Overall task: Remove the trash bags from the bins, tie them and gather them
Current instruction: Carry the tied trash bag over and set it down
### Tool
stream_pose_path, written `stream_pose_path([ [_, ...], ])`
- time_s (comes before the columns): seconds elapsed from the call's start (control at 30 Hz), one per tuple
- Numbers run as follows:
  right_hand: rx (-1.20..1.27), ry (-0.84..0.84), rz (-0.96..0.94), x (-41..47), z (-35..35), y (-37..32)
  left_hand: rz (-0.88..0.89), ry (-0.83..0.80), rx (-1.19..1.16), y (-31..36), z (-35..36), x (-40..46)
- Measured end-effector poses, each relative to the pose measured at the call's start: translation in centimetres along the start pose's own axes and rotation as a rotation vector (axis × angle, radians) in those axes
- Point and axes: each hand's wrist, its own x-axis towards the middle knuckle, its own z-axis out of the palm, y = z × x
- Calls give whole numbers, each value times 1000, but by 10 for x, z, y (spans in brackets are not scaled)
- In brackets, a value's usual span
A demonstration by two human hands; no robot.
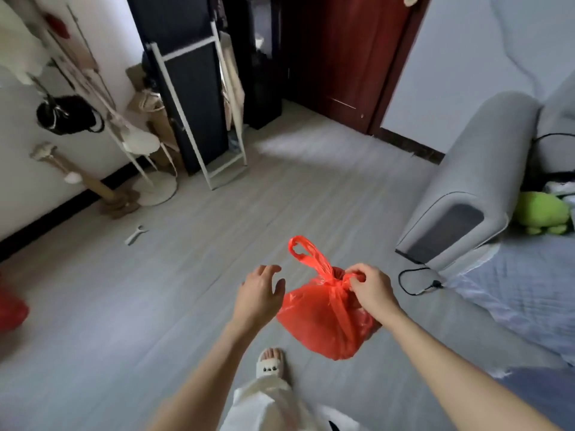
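Tying step: right hand [371,286] pinches the knot of the red trash bag [326,318] hanging above the floor [186,290], left hand [259,295] open just beside it; next likely snug the loose handle [306,253], then gather.

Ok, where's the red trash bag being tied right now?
In the head view the red trash bag hangs lower centre above the grey floor, pinched at its knot by the right hand, with the left hand open beside it.
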Motion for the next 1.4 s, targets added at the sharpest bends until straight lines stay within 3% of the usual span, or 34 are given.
stream_pose_path([
  [0.2,45,143,69,167,-60,-44,139,-105,81,79,-29,202],
  [0.33,94,238,125,316,-98,-46,273,-173,157,148,-12,360],
  [0.57,175,300,189,545,-180,-45,307,-298,210,273,18,582],
  [0.83,202,380,300,770,-280,-38,359,-324,241,392,37,799],
  [1.07,282,473,486,980,-332,35,492,-384,291,499,112,1014],
  [1.23,312,502,623,1080,-360,99,541,-396,382,570,169,1116],
  [1.4,329,513,672,1186,-367,182,553,-309,483,626,270,1219],
])
